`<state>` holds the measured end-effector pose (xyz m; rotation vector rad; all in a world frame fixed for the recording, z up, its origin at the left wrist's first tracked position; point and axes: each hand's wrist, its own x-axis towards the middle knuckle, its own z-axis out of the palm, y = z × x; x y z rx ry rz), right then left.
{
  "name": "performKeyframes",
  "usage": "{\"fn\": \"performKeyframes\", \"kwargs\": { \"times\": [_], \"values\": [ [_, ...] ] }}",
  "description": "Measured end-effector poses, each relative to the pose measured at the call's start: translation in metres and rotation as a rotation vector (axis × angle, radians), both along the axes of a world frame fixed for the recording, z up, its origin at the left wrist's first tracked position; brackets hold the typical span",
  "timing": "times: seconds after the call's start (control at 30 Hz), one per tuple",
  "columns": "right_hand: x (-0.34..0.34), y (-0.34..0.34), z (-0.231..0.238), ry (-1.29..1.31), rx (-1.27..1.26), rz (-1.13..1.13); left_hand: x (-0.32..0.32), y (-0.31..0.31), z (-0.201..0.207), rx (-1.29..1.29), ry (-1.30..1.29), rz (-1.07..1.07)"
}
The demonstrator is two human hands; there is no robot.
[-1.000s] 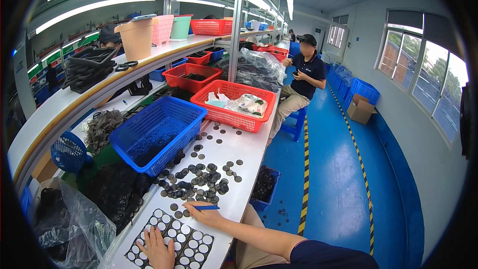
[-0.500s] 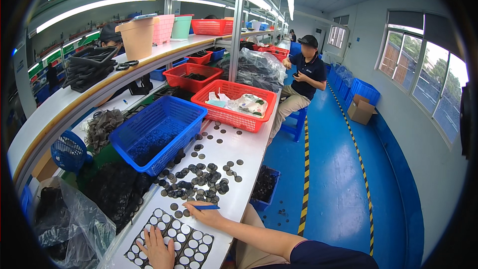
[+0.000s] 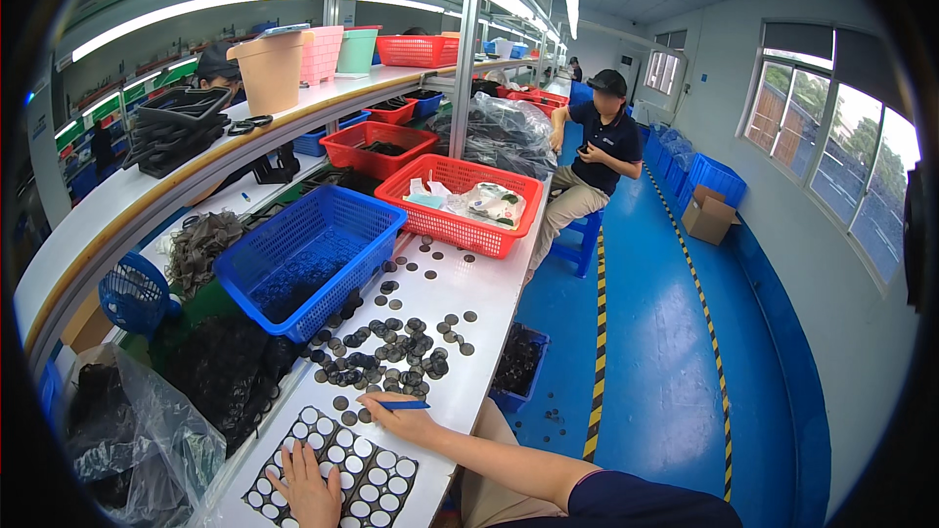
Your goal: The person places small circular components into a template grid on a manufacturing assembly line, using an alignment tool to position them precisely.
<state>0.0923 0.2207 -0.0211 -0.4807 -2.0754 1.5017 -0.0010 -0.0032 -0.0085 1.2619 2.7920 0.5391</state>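
My left hand (image 3: 311,491) lies flat with its fingers spread on a black sheet (image 3: 377,475) covered with rows of white circles. Blue and slim, a pen-shaped tool (image 3: 407,405) is held in the closed fingers of my right hand (image 3: 411,424), just past the sheet's far edge. That hand rests near a few dark round discs (image 3: 349,418); whether its fingertips touch one, I cannot tell. Beyond it, a loose pile of thin, dark, see-through discs (image 3: 391,350) spreads over the white table (image 3: 486,318).
A blue basket (image 3: 249,308) stands left of the discs, with a red basket (image 3: 460,237) of cloth and wrappings behind. Black netting (image 3: 230,367) and a clear bag (image 3: 161,440) lie at left. A co-worker (image 3: 603,142) sits farther along; a blue bin (image 3: 520,369) stands on the floor.
My hands keep almost the same places. The co-worker farther along has shifted an arm slightly, and the person behind the shelf has lowered their head.
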Motion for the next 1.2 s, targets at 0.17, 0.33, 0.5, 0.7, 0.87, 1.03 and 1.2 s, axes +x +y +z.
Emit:
{"fn": "performKeyframes", "kwargs": {
  "times": [0.17, 0.33, 0.5, 0.7, 0.87, 1.03, 1.2],
  "values": [
    [-0.0002, -0.0003, 0.0012, -0.010, 0.013, 0.001, -0.0011, -0.0019, -0.0029, 0.014, 0.016, -0.005],
    [-0.0017, -0.0003, -0.0025, -0.007, 0.013, 0.000, -0.0009, -0.0017, -0.0051, 0.018, 0.039, -0.005],
    [-0.0002, -0.0030, 0.0030, 0.019, 0.014, -0.001, -0.0019, -0.0026, -0.0070, 0.017, 0.049, -0.003],
    [-0.0011, -0.0006, -0.0031, 0.017, 0.007, 0.001, 0.0001, -0.0007, -0.0021, 0.004, 0.024, 0.011],
    [-0.0012, -0.0003, -0.0026, 0.010, 0.018, -0.005, -0.0011, 0.0000, -0.0025, 0.003, 0.023, 0.008],
    [-0.0004, -0.0010, -0.0018, 0.020, 0.012, -0.010, -0.0009, -0.0013, -0.0047, 0.008, 0.039, 0.005],
    [-0.0023, -0.0036, -0.0015, 0.032, 0.007, -0.010, -0.0005, -0.0023, -0.0035, 0.017, 0.034, 0.015]
  ]
}}
